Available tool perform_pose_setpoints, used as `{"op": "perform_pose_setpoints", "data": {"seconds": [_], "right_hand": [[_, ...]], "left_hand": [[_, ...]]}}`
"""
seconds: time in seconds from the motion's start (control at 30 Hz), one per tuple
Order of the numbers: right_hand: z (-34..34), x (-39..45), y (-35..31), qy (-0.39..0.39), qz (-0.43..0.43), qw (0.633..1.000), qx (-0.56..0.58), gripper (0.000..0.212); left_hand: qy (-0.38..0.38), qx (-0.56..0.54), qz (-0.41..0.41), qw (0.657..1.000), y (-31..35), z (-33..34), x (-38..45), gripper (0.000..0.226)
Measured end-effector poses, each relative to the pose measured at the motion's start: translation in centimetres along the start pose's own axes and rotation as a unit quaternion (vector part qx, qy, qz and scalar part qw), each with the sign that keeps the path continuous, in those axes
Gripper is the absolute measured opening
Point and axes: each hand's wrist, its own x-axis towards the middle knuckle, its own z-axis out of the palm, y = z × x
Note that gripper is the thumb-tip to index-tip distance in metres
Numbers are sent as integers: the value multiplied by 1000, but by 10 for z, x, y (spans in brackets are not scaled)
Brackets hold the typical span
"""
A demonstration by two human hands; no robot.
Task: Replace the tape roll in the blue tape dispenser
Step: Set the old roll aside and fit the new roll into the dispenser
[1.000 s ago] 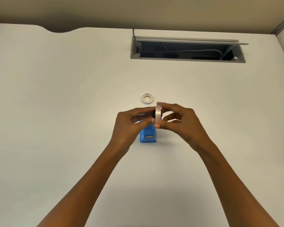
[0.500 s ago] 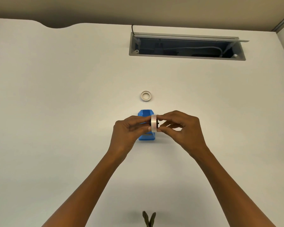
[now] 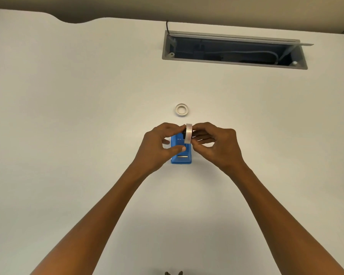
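Note:
A white tape roll [image 3: 188, 133] stands on edge between both hands, just above the blue tape dispenser [image 3: 180, 153] on the white desk. A dark hub shows at the roll's centre. My right hand [image 3: 216, 144] pinches the roll from the right. My left hand [image 3: 159, 146] touches its top left with the fingers, thumb stretched over the dispenser's open cradle. The dispenser's back half is hidden by the hands; its metal cutter faces me. A second small tape ring [image 3: 182, 110] lies flat on the desk behind.
An open grey cable hatch [image 3: 234, 50] with wires inside is sunk into the desk at the back right. The desk's far edge curves at the back left. A small dark object [image 3: 173, 273] peeks in at the bottom edge.
Both hands with the tape roll dipped toward me over the dispenser's middle, then shifted back over its rear; the left thumb has spread away from the roll.

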Motion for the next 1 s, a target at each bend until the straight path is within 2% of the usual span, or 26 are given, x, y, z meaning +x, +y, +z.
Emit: {"op": "perform_pose_setpoints", "data": {"seconds": [0.13,0.27,0.4,0.6,1.0], "right_hand": [[3,7,6,27,-31,995,-85,23],[9,12,12,45,-17,993,-105,23],[15,13,14,24,2,996,-89,26],[18,13,19,19,40,996,-73,28],[16,18,22,-10,11,994,-107,26]], "left_hand": [[9,81,-1,997,-12,6,4,57],[54,40,-13,998,-20,8,3,65],[88,-18,-29,996,-23,9,3,58],[86,-52,-38,994,-27,13,8,51],[108,-48,-49,992,-31,21,15,37]]}}
